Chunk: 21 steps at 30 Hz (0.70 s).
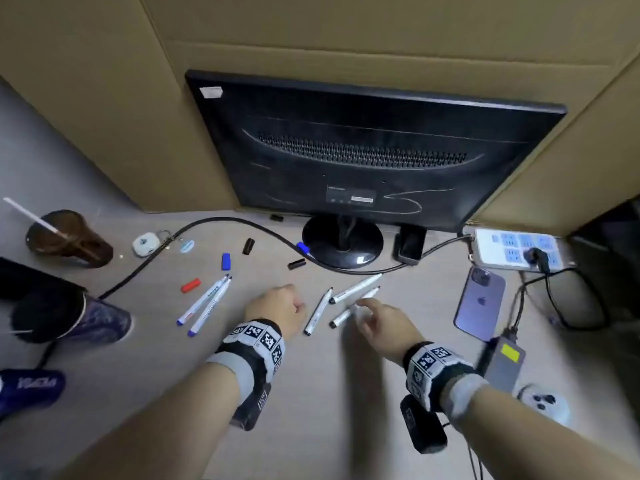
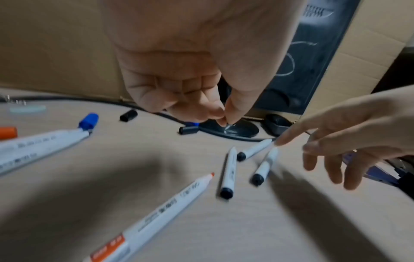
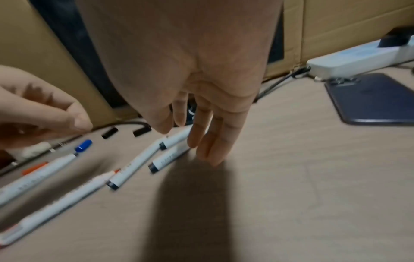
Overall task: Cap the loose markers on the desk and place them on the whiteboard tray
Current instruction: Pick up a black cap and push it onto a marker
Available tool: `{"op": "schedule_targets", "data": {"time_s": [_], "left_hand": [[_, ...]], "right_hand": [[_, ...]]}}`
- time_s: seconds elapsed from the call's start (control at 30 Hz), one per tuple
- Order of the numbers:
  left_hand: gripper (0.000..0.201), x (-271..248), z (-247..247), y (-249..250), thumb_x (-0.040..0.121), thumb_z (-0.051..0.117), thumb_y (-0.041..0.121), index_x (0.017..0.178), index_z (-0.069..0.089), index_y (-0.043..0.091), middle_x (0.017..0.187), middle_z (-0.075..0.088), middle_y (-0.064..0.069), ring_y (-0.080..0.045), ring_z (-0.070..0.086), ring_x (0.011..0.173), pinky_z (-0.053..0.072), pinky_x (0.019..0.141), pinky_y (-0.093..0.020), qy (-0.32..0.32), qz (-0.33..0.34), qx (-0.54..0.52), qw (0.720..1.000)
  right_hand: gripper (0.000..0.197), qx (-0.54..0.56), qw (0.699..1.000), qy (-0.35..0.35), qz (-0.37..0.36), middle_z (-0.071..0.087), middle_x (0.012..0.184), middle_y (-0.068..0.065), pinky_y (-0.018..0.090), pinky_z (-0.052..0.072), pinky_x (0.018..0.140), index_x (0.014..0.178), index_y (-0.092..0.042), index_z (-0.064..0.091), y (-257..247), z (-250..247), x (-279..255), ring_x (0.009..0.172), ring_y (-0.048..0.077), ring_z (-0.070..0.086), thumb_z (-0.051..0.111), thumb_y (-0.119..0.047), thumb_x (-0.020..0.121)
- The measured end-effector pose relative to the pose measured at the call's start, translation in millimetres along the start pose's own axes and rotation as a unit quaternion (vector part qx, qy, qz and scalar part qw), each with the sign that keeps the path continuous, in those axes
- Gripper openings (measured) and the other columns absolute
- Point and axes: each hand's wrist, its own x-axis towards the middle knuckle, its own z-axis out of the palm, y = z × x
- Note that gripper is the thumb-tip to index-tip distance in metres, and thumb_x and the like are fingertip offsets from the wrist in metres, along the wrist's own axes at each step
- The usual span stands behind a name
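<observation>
Three uncapped black-tipped markers (image 1: 318, 311) (image 2: 228, 173) (image 3: 132, 166) lie fanned out mid-desk. My right hand (image 1: 363, 306) (image 3: 192, 140) hovers over them, fingers straight, index tip by one marker's end (image 2: 260, 148). My left hand (image 1: 298, 306) (image 2: 224, 117) hangs to their left, fingers curled against the thumb with nothing seen in them. A red-tipped marker (image 2: 168, 209) lies below my left wrist. Two blue markers (image 1: 204, 303) lie further left. Loose caps are scattered behind: red (image 1: 190, 285), blue (image 1: 226, 261), black (image 1: 248, 246), black (image 1: 296, 264), blue (image 1: 303, 247). No whiteboard tray is in view.
A black monitor (image 1: 363, 150) on a round base (image 1: 343, 240) stands behind, with a black cable (image 1: 214, 223) curving across the desk. A purple phone (image 1: 479, 299) and a power strip (image 1: 516, 249) lie right. A cup with a straw (image 1: 65, 239) sits left. Cardboard walls enclose the desk.
</observation>
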Motion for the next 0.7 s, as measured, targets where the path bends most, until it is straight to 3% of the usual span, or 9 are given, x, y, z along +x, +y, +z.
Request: {"op": "schedule_targets", "data": {"time_s": [0.13, 0.27, 0.4, 0.53, 0.63, 0.7], "left_hand": [[0.025, 16, 14, -8, 0.094, 0.047, 0.04, 0.096, 0.061, 0.019, 0.095, 0.071, -0.001, -0.028, 0.065, 0.083, 0.052, 0.072, -0.032, -0.024, -0.006, 0.014, 1.0], [0.023, 31, 15, -12, 0.092, 0.046, 0.036, 0.092, 0.059, 0.018, 0.089, 0.07, -0.003, -0.029, 0.063, 0.078, 0.051, 0.068, -0.031, -0.024, -0.006, 0.012, 1.0], [0.02, 48, 9, -12, 0.093, 0.048, 0.036, 0.091, 0.059, 0.02, 0.09, 0.071, 0.001, -0.028, 0.066, 0.078, 0.05, 0.065, -0.029, -0.011, -0.008, -0.006, 1.0], [0.014, 69, -1, -10, 0.095, 0.051, 0.033, 0.103, 0.06, 0.025, 0.11, 0.064, 0.002, -0.026, 0.067, 0.089, 0.051, 0.068, -0.031, 0.021, -0.007, -0.038, 0.999], [0.026, 85, -6, -7, 0.096, 0.056, 0.031, 0.121, 0.055, 0.021, 0.128, 0.052, -0.003, -0.027, 0.062, 0.105, 0.054, 0.075, -0.037, 0.046, -0.005, -0.033, 0.998], [0.036, 95, -6, -4, 0.096, 0.059, 0.032, 0.129, 0.052, 0.019, 0.135, 0.047, -0.005, -0.027, 0.06, 0.113, 0.054, 0.076, -0.039, 0.06, -0.009, -0.018, 0.998]], "right_hand": [[0.034, 0.024, 0.998, 0.0, 0.063, 0.075, 0.109, 0.013, 0.037, 0.051, 0.093, 0.133, -0.026, 0.059, -5, 19, 20, 0.108, 0.034, 0.067, 0.052, -0.031, 0.1], [0.02, 0.036, 0.994, 0.024, 0.103, 0.074, 0.105, 0.013, 0.035, 0.048, 0.086, 0.116, -0.019, 0.062, -9, 26, 35, 0.105, 0.035, 0.066, 0.058, -0.024, 0.097], [0.006, 0.019, 0.987, -0.005, 0.159, 0.072, 0.098, 0.01, 0.032, 0.047, 0.075, 0.093, -0.021, 0.057, -12, 19, 39, 0.097, 0.033, 0.066, 0.061, -0.022, 0.091], [0.014, 0.042, 0.986, -0.021, 0.161, 0.068, 0.083, 0.003, 0.036, 0.052, 0.069, 0.084, -0.019, 0.053, -12, 3, 32, 0.079, 0.026, 0.063, 0.066, -0.018, 0.078], [0.026, 0.096, 0.984, -0.02, 0.148, 0.066, 0.079, 0.0, 0.027, 0.046, 0.059, 0.087, -0.018, 0.049, -15, -10, 26, 0.069, 0.016, 0.06, 0.072, -0.017, 0.076], [0.033, 0.135, 0.981, -0.014, 0.136, 0.067, 0.081, 0.0, 0.028, 0.05, 0.061, 0.093, -0.017, 0.047, -15, -14, 26, 0.068, 0.015, 0.06, 0.073, -0.016, 0.074]]}}
